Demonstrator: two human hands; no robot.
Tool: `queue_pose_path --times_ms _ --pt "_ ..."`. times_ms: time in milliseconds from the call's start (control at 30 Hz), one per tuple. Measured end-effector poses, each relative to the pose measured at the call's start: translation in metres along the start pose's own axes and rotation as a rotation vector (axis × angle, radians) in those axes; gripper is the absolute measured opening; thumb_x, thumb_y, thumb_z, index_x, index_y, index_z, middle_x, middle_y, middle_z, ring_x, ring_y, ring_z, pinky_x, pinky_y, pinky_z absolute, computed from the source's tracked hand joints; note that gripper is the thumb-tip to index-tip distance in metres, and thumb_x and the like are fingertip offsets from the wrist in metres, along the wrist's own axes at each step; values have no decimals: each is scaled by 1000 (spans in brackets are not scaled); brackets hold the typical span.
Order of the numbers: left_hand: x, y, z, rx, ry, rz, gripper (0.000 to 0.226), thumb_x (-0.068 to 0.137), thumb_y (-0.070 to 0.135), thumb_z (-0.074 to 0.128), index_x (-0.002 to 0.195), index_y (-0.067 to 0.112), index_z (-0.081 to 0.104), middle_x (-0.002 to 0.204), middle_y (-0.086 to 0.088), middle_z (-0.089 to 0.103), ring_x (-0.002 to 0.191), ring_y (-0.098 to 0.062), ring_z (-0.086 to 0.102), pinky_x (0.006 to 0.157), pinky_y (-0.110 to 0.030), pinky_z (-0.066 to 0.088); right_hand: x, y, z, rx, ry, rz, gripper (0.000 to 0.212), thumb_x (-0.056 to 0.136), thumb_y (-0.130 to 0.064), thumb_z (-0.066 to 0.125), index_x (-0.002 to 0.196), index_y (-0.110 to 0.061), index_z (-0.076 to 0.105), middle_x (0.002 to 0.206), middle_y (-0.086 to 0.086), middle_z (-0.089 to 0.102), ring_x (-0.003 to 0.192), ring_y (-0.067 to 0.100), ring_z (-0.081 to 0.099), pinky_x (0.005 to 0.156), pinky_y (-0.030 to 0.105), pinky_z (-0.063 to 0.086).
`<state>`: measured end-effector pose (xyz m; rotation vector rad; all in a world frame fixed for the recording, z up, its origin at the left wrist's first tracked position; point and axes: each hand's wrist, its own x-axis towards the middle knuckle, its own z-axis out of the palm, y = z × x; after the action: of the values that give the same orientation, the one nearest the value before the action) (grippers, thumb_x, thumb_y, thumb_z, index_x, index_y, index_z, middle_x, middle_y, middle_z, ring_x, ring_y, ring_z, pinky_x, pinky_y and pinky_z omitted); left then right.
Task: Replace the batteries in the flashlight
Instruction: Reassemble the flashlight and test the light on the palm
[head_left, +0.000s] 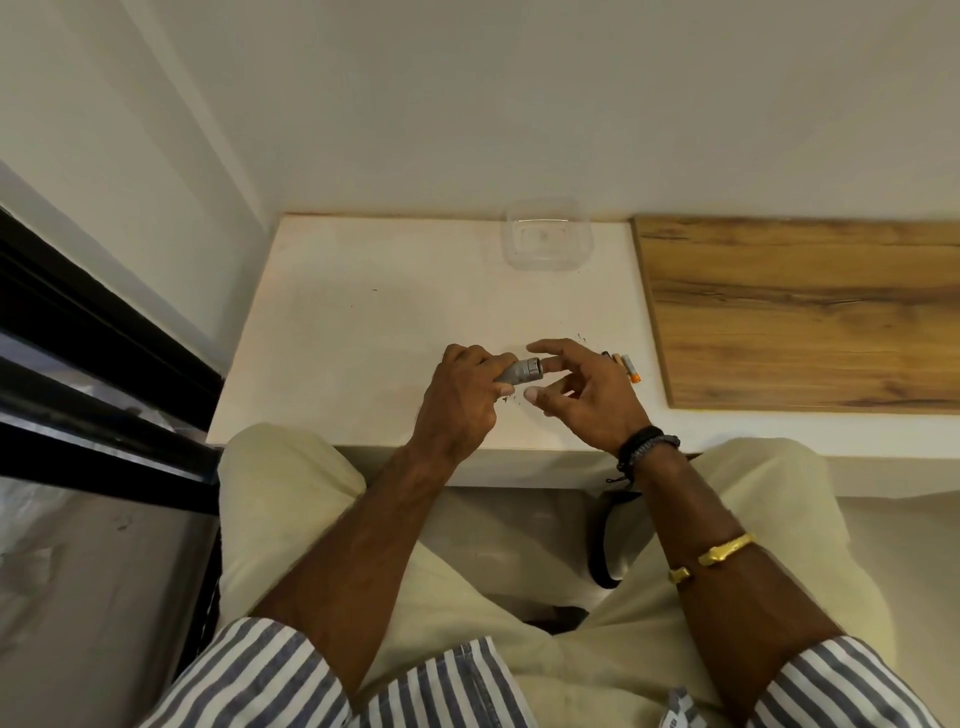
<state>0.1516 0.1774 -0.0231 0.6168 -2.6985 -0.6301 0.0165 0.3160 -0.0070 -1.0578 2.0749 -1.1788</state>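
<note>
A small grey flashlight (521, 371) is held over the white table (363, 322), its ribbed end pointing right. My left hand (460, 400) is closed around its body. My right hand (582, 389) sits just to the right, fingers spread, with the index fingertip touching the flashlight's ribbed end and the thumb just below it. Two or three batteries (626, 366) with orange ends lie on the table behind my right hand, partly hidden by it.
A clear plastic container (545, 236) stands at the table's back edge against the wall. A wooden board (800, 312) covers the surface to the right. A black frame (93, 332) runs along the left. A dark strap (602, 540) hangs between my knees.
</note>
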Motion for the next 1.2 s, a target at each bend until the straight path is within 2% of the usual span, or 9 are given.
queue_pose_path --times_ms 133,267,400,500,600,800,933,1067,1200 --pt "0 0 0 -2 -8 14 35 89 9 67 124 11 65 107 -10 69 97 -26 52 77 -39 50 1 0 2 -30 67 -51 28 95 -12 70 122 -15 70 100 5 76 80 16 75 77 38 65" --pt "0 3 -1 -1 11 52 31 87 10 70 118 12 66 101 -8 69 93 -25 52 73 -38 51 -2 -6 3 -77 112 14 22 100 -31 61 107 -12 71 76 2 73 66 14 72 70 35 64" --pt "0 4 0 9 17 70 34 85 8 71 118 13 65 101 -7 69 94 -24 52 72 -37 50 -3 -10 5 -222 129 96 48 101 -55 46 81 -17 67 61 -3 66 51 15 67 61 37 62" --pt "1 2 2 -10 8 39 36 86 6 70 121 12 65 105 -9 69 97 -26 53 76 -37 50 -3 -6 4 -140 84 82 38 98 -57 52 107 -22 64 80 -4 72 62 11 72 64 35 63" --pt "2 -1 4 -37 -20 0 39 88 5 68 127 9 63 113 -12 68 102 -27 52 81 -34 45 -1 -2 3 -124 45 -45 36 95 -45 66 127 -30 61 100 -8 71 82 11 73 71 33 64" --pt "2 -2 7 -75 -50 10 30 91 12 67 121 8 65 109 -12 70 96 -25 53 81 -38 47 0 -5 7 -160 110 -111 21 99 -22 65 118 -14 67 86 -5 68 75 9 68 75 38 63" --pt "3 -1 6 -83 -24 30 24 89 11 69 111 4 67 102 -15 71 89 -21 51 78 -34 43 0 -4 13 -185 156 -130 20 100 -24 63 113 -10 67 86 1 69 75 22 67 74 46 61" --pt "5 1 3 -68 10 62 27 83 5 73 110 1 68 99 -17 72 88 -29 57 76 -35 44 1 -4 15 -157 214 -135 21 99 -26 63 113 -10 68 87 3 71 77 24 68 74 48 60" --pt "5 -1 2 6 90 74 31 84 4 73 114 5 68 99 -13 71 91 -30 57 73 -37 48 -1 0 24 69 250 -19 29 95 -35 68 119 -20 68 100 1 74 92 23 71 81 46 62"
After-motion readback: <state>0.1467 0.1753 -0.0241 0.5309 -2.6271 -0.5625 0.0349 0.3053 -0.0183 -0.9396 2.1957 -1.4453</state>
